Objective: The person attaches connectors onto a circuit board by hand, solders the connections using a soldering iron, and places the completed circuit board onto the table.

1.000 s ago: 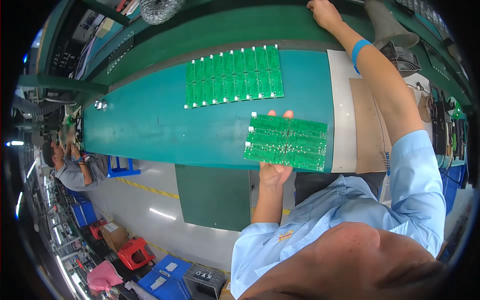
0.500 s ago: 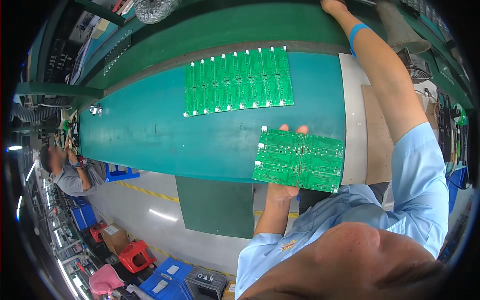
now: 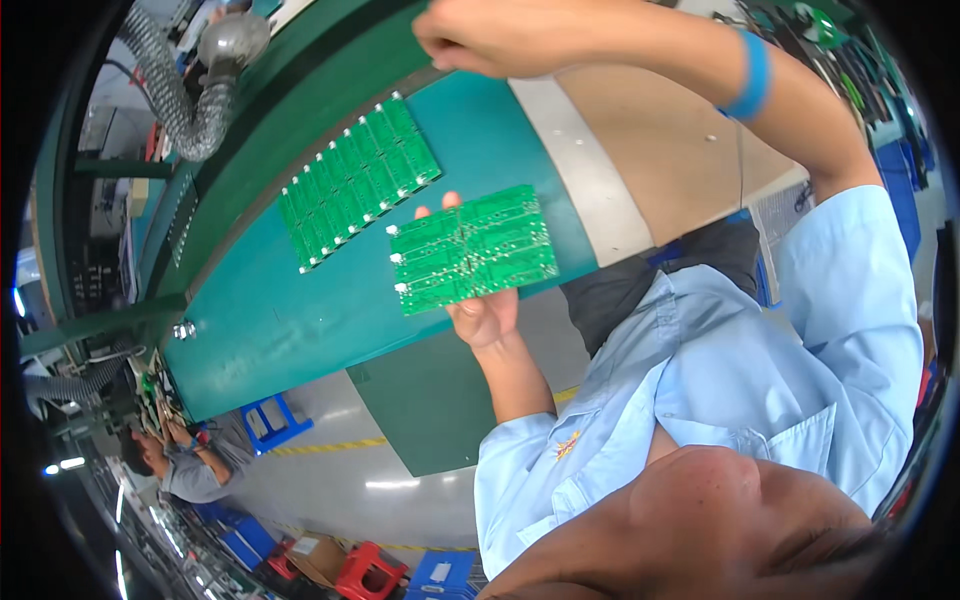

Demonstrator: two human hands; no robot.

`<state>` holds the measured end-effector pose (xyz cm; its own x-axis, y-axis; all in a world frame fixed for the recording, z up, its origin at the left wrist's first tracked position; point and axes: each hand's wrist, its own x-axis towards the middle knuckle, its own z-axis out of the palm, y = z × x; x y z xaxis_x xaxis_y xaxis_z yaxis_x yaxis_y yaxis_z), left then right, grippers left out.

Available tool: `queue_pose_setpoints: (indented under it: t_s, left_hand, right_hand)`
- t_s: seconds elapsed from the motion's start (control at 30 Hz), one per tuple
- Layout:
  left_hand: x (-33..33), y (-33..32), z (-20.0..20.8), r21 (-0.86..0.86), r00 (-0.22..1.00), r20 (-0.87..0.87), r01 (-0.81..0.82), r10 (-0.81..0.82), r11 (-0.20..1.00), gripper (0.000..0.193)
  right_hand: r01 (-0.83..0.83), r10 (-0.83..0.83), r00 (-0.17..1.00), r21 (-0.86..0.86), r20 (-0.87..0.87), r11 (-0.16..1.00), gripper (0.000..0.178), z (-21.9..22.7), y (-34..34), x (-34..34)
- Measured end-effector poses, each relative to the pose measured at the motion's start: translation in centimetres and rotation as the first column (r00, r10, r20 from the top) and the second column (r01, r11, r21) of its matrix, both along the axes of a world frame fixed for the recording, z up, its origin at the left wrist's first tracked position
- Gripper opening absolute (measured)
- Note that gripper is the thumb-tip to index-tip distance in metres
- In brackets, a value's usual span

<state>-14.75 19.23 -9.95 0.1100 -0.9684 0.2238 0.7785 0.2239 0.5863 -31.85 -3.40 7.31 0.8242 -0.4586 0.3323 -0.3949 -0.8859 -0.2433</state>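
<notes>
My left hand [image 3: 488,316] holds up a green circuit board panel [image 3: 475,250], its thumb at the near edge and fingertips showing past the far edge. White connectors stand along the panel's left side. The panel is over the teal work surface [image 3: 300,330] near its front edge. Beyond it, at the far left, several joined green circuit boards [image 3: 360,180] lie in rows on the surface. My right hand [image 3: 500,38], on the arm with a blue wristband [image 3: 752,75], is at the top edge with its fingers curled; whatever they hold, if anything, is hidden.
A pale strip [image 3: 585,165] and a brown board [image 3: 670,140] border the surface on the right. A flexible silver duct [image 3: 190,110] hangs at the far left. Another person [image 3: 200,465] works at the left end, by a blue stool [image 3: 272,424].
The view has turned, shifting the bench and boards. My right hand has come back from the far upper right toward the top middle. My left hand still holds the panel.
</notes>
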Motion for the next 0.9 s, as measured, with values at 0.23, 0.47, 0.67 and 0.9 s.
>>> queue_pose_setpoints:
  t_s: [0.23,0.47,0.67,0.9]
  left_hand:
    - [-2.1,1.6,1.0,0.058,0.999,0.008,0.049,-0.050,0.997,0.121]
    - [-7.9,1.2,2.0,0.077,0.974,-0.079,0.216,-0.210,0.973,0.119]
    - [-10.7,-0.3,2.7,0.059,0.963,-0.056,0.268,-0.265,0.962,0.120]
    - [-14.0,-1.9,3.3,0.084,0.959,-0.052,0.284,-0.280,0.955,0.125]
  right_hand:
    - [0.387,-0.377,0.922,0.163,-0.090,0.908,0.006,-3.0,13.2,-18.2]
    - [0.455,-0.463,0.886,0.234,-0.020,0.859,0.005,-10.4,12.0,-24.5]
    - [0.446,-0.634,0.758,0.587,0.153,0.675,0.010,-8.3,14.2,-24.9]
    - [0.050,-0.580,0.684,0.764,0.443,0.643,0.014,-6.9,17.7,-24.7]
